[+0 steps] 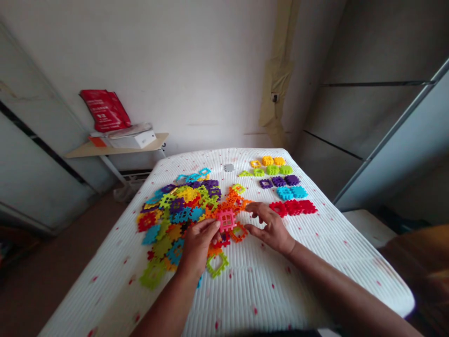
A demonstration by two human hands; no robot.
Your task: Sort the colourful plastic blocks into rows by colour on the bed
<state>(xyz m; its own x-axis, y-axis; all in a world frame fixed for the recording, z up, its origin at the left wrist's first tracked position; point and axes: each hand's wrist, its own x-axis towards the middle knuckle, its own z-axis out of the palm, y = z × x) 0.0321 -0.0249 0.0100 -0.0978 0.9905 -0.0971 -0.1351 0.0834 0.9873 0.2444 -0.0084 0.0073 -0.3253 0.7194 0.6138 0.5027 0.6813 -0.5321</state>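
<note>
Pinched in my left hand (201, 243) is a pinkish-red window-patterned square building tile (226, 220), raised over the front of a mixed heap of plastic interlocking tiles (182, 214). My right hand (268, 226) is just right of that tile, thumb and fingers apart, with nothing between them. Below and right of the held piece lies an orange frame tile (239, 232). A lime-green open frame tile (217, 265) rests nearer to me. More orange tiles (232, 199) are just behind the held one.
Right of the heap, tiles lie grouped by colour: red (298, 207), blue (292, 192), purple (279, 181), green (272, 170) and yellow (267, 160). A grey tile (228, 167) sits alone towards the back. A side table (154, 142) carries a red bag (105, 111) and a white box (135, 139).
</note>
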